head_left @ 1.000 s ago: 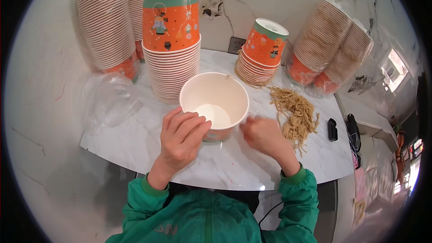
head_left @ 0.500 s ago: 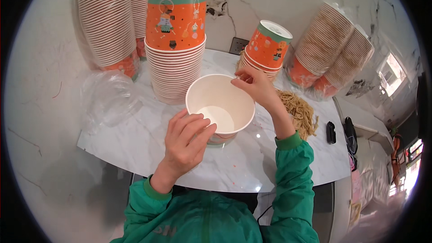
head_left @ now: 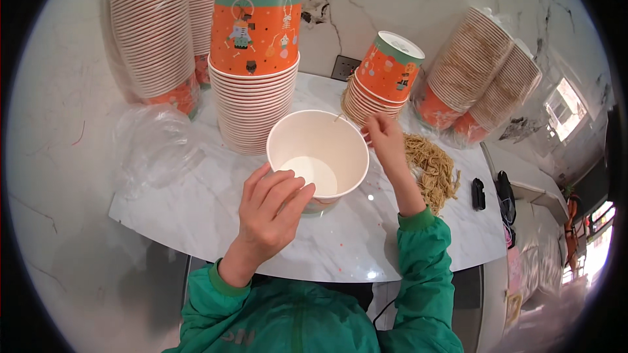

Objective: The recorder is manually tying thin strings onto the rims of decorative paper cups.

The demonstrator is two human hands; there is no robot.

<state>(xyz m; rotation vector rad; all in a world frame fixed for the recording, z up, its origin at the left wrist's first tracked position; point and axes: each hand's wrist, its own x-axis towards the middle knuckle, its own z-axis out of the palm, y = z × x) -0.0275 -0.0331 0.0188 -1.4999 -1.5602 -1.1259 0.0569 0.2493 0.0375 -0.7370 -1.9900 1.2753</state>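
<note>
Left hand [head_left: 271, 206] curls around the near rim of a white paper bowl [head_left: 318, 157], fingers closed against its wall, thumb side hidden; looks like it steadies the bowl so it stays put on the marble counter [head_left: 196, 209]. The bowl sits upright at the counter's middle, tilted slightly toward the person, inside empty as far as I can see.

Right hand [head_left: 386, 137] is at the bowl's far right rim, fingertips pinched on a thin pale strand [head_left: 340, 116] that pokes over the rim. The grip is small and tight, a pinch, not a full grasp. The strand likely comes from the loose heap of dry noodles [head_left: 428, 167] lying just right of that hand, close enough for short reaches.

Counts: one open bowl in hand. Two upright stacks of orange printed bowls, a tall one [head_left: 255, 65] behind the bowl and a short one [head_left: 383, 82] to its right. Sleeved stacks lean at the edges, two at left [head_left: 157, 33] and two at right [head_left: 481, 72], all still in clear wrap. One crumpled clear plastic sleeve [head_left: 150, 147] lies at the left. One heap of noodles. Small dark objects [head_left: 479, 193] at the far right, two or three, cannot tell what.
</note>
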